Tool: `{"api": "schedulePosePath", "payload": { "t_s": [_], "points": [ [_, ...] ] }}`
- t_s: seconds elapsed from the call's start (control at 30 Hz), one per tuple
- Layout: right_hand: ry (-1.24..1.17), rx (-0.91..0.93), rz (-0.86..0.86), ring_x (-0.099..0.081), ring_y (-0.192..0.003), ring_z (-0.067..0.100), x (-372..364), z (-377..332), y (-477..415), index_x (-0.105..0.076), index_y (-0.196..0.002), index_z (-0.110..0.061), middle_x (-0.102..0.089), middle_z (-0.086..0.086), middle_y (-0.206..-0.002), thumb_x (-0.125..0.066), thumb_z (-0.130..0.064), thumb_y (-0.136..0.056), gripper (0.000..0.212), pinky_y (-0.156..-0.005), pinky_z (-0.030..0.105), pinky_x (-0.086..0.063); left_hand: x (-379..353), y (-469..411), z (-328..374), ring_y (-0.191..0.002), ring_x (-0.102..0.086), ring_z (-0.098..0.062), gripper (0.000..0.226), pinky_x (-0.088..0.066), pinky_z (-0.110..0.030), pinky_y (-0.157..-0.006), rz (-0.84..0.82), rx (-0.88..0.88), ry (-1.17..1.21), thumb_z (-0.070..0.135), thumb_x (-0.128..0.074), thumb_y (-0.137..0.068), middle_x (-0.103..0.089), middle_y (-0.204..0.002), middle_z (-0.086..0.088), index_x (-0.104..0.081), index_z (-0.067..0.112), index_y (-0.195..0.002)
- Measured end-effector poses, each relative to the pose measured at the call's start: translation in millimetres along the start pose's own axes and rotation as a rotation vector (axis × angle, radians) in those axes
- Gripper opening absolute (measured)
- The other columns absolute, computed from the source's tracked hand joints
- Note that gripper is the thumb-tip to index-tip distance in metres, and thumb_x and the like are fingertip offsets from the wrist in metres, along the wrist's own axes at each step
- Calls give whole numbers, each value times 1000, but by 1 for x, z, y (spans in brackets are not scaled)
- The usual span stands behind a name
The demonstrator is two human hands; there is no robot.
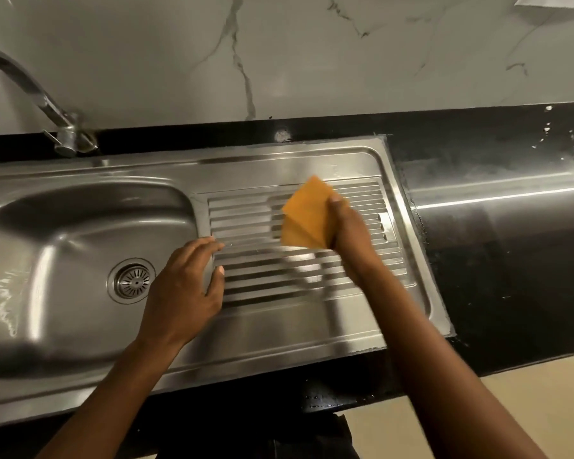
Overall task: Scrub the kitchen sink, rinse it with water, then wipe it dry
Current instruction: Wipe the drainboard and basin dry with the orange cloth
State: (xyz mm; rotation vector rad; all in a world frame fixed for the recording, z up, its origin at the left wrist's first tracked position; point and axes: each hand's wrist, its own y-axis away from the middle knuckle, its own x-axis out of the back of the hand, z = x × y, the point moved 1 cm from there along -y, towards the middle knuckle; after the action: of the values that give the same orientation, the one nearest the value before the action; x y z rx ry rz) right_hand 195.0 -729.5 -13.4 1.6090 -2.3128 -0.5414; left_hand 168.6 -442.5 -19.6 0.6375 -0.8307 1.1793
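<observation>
My right grip (pixel 348 226) is pinched round a folded orange cloth (pixel 307 217), wrist bent, forearm coming in from lower right, cloth over the ribbed drainer (pixel 246 270). Meanwhile my left grip (pixel 186 286) is loose, fingers spread, palm down at the drainer's left edge. The sink (pixel 47 226) basin is just left of it, set in the black worktop (pixel 511 276).

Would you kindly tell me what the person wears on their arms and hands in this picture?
Nothing shows on them. The left hand and the right hand are ungloved, with no ring, watch or bracelet in view. Both forearms are bare down to the frame's lower edge, with no sleeve visible.
</observation>
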Motion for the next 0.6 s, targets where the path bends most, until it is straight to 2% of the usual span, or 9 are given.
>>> {"api": "schedulePosePath", "payload": {
  "t_s": [0.1, 0.17, 0.2, 0.3, 0.37, 0.4, 0.47, 0.53, 0.6],
  "points": [
    [-2, 23, 171, -64, -112, 24, 56, -13, -22, -53, -130, -26, -62, -3, -119, -51, -47, -107, 31, -87, 51, -61, -4, 3, 3, -136, -52, -16, 45, -43, -29, -106, -4, -3, -17, 34, -52, -97, -59, -146, 2, -61, 21, -140],
    [-25, -18, 238, -63, -114, 25, 86, -7, -35, -50, -137, -22, -61, 1, -125, -56, -40, -106, 37, -90, 50, -58, -7, 3, 5, -136, -53, -16, 41, -45, -31, -105, -8, -8, -9, 31, -55, -98, -60, -145, 3, -63, 21, -137],
    [66, -12, 281, -63, -116, 27, 97, -2, -39, -50, -139, -18, -62, 5, -127, -59, -36, -104, 41, -92, 50, -57, -8, 4, 5, -135, -54, -16, 38, -47, -32, -105, -12, -12, -6, 28, -58, -99, -60, -144, 3, -64, 21, -136],
    [660, 84, 401, -60, -118, 33, 112, 8, -39, -49, -139, -13, -60, 10, -126, -66, -22, -93, 50, -89, 45, -51, -11, 4, 2, -134, -55, -16, 36, -49, -33, -103, -21, -6, -9, 21, -67, -97, -61, -143, 4, -66, 22, -133],
    [1041, 228, 433, -50, -133, 35, 111, 8, -34, -39, -149, -16, -49, 11, -148, -67, -21, -88, 67, -98, 51, -49, -10, 4, 1, -134, -55, -16, 35, -48, -33, -103, -19, 0, -16, 20, -68, -97, -60, -144, 4, -67, 22, -132],
    [1221, 325, 406, -41, -144, 36, 112, 9, -35, -32, -155, -18, -39, 11, -160, -67, -27, -89, 75, -107, 53, -44, -9, 4, -1, -134, -54, -16, 35, -48, -33, -103, -21, 0, -20, 20, -68, -97, -60, -144, 4, -67, 22, -132],
    [1481, 441, 199, -21, -157, 34, 123, 13, -46, -23, -163, -22, -23, 9, -171, -55, -44, -92, 81, -123, 53, -27, -7, 4, -5, -135, -53, -15, 35, -48, -33, -105, -33, -2, -24, 21, -67, -98, -59, -145, 4, -67, 22, -133],
    [1582, 444, -51, -2, -162, 25, 139, 20, -58, -11, -167, -27, -10, 3, -175, -29, -59, -101, 76, -130, 52, -9, -5, 3, -9, -135, -53, -14, 35, -48, -34, -107, -37, -8, -24, 22, -66, -98, -59, -145, 5, -67, 22, -133],
    [1592, 436, -158, 12, -161, 16, 149, 31, -64, 3, -167, -29, 3, -2, -176, -9, -66, -104, 74, -131, 50, 2, -3, 2, -13, -135, -53, -14, 33, -48, -35, -107, -40, 2, -24, 23, -66, -98, -59, -145, 5, -68, 23, -131]
  ]
}}
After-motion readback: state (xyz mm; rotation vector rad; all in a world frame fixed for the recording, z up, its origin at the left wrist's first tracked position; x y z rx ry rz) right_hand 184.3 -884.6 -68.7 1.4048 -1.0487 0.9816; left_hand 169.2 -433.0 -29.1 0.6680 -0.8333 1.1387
